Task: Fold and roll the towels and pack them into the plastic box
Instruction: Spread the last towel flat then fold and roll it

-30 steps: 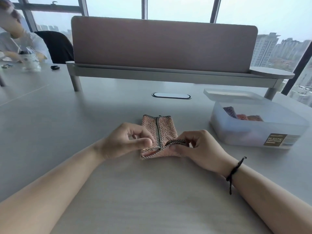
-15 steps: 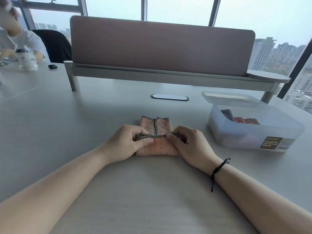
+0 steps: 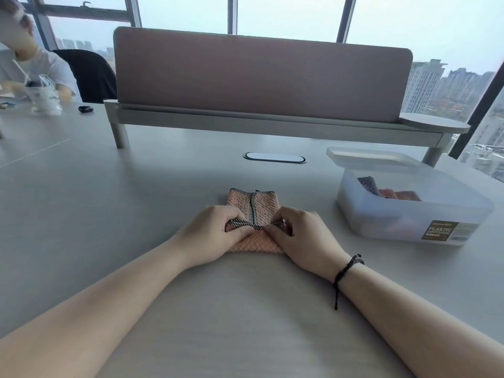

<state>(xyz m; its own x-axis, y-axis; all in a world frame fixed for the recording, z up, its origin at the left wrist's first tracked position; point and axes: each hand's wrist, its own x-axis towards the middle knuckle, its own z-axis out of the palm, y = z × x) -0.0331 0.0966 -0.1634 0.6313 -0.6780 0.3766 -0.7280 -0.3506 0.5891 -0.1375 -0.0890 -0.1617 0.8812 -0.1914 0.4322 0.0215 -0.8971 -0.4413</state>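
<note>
Towel: pink towel [image 3: 253, 205] with dark checked edging, folded into a narrow strip on the desk [image 3: 136, 203], its near end turned over into the start of a roll.
Long axis: runs straight away from the person — the unrolled part lies beyond both hands.
Left hand [image 3: 210, 236]: grip closed, pinching the rolled edge on its left side.
Right hand [image 3: 302, 236]: likewise pinching the right side — neither hand is nearer.
Box [image 3: 409, 222]: open, well to the right, with rolled towels inside.
Next, likely: roll forward, away.
</note>
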